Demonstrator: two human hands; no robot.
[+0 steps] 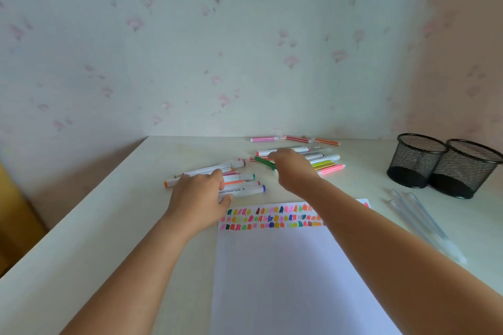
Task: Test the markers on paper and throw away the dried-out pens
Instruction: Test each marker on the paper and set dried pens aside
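A white sheet of paper (285, 280) lies before me, its top edge filled with three rows of colour swatches (272, 217). My left hand (198, 196) rests on a group of white-barrelled markers (239, 178) left of the paper's top; its thumb and fingers touch the marker with a blue cap (246, 190). My right hand (295, 168) reaches over a second pile of markers (326, 162) and its fingers close on a green marker (264, 162). Whether that marker is lifted off the desk I cannot tell.
Three thin striped pens (295, 139) lie by the wall. Two black mesh pen cups (443, 164) stand at the right. Several clear pens (424, 221) lie right of the paper. The desk's left edge (81, 215) drops off beside a yellow object.
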